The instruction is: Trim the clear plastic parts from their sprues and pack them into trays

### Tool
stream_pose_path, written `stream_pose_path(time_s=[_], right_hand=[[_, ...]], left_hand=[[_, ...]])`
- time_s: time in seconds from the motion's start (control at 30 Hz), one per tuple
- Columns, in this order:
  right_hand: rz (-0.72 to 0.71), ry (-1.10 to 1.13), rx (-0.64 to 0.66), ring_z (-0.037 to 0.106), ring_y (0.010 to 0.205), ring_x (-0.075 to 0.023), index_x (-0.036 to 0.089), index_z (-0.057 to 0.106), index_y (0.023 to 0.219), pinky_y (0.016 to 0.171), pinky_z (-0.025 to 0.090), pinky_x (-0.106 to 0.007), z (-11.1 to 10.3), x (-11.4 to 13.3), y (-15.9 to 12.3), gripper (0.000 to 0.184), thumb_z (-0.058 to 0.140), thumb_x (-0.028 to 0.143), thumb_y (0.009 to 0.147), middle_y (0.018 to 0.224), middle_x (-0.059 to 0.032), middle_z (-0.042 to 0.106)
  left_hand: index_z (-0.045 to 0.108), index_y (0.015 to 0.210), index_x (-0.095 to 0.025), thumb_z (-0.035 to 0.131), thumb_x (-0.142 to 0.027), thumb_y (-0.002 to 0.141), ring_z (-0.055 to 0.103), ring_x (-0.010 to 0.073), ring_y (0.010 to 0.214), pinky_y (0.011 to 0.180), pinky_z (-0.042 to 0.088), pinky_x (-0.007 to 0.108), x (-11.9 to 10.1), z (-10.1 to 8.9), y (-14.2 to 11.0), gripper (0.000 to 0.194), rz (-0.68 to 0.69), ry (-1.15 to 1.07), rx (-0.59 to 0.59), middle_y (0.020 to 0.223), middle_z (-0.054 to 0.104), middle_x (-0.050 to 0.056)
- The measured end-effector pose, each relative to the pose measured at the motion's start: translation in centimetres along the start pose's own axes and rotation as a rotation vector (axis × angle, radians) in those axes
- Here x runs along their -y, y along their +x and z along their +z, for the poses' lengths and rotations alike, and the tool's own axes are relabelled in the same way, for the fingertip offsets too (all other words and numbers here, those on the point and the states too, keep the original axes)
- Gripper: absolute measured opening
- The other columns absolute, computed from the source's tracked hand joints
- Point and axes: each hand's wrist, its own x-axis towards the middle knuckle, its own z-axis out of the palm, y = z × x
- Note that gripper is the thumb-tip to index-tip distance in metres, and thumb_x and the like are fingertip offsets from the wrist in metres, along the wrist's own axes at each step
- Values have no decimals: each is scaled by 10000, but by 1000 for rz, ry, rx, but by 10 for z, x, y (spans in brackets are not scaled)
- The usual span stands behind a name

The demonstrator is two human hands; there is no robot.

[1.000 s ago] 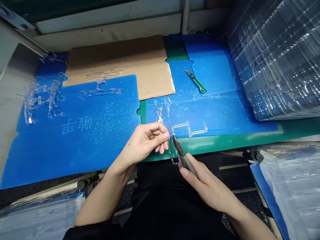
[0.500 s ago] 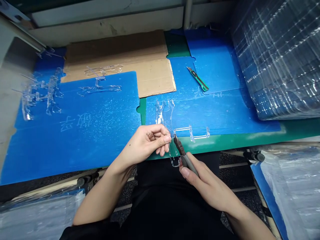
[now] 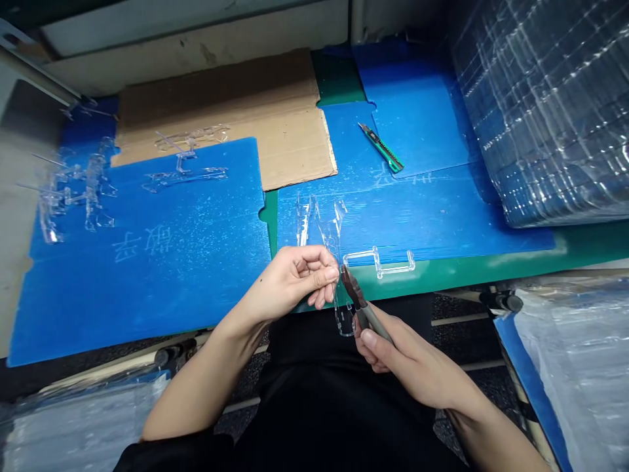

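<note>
My left hand pinches a clear plastic part near the front edge of the bench. The part's forked end lies beyond my fingers over a blue sheet, and its looped end hangs toward me. My right hand grips nippers with grey handles. Their dark jaws point up and left, right beside the clear part, near the end of a zigzag clear plastic strip. Whether the jaws touch the plastic I cannot tell.
A green utility knife lies on the blue sheet. More clear plastic pieces rest at the left. Cardboard lies at the back. A tall stack of clear wrapped trays stands on the right.
The view has shifted a little. The clear part's forked end looks more spread, and its looped end sits slightly lower. Both hands keep their holds.
</note>
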Motion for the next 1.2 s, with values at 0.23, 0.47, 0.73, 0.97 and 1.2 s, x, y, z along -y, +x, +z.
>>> stream_pose_path(time_s=[0.23,0.47,0.73,0.97,1.2], right_hand=[[-7,150,-11,447,684,-111,219,528,1008,591,413,-248,-7,-12,12,466,507,672,1116,847,16,501],[-21,498,-38,350,594,-75,213,521,1025,517,280,-203,-16,-34,26,501,583,709,1069,744,66,458],[-34,641,-60,342,556,-71,211,536,1024,500,285,-195,-18,-39,15,517,601,724,1052,702,74,470],[-97,684,-51,412,644,-102,215,550,1096,573,367,-241,-23,-53,-15,418,649,621,1073,796,40,497],[-159,606,-160,393,667,-107,221,550,1131,595,341,-258,-23,-58,-28,355,639,563,1095,823,37,457]], left_hand=[[655,804,-162,850,-530,920,582,79,492,511,473,198,-3,11,24,432,-64,61,-13,662,714,16],[676,765,-144,891,-622,834,583,89,485,460,448,191,-16,19,63,528,-230,219,14,638,708,40],[686,720,-156,867,-590,865,608,111,500,493,488,218,-23,28,78,492,-267,361,36,616,698,41],[696,911,-190,908,-581,811,606,161,473,507,440,267,-35,6,80,456,-166,816,-275,601,709,19],[698,1365,-248,852,-411,929,687,226,825,763,452,318,-68,14,116,490,195,1385,-228,940,785,51]])
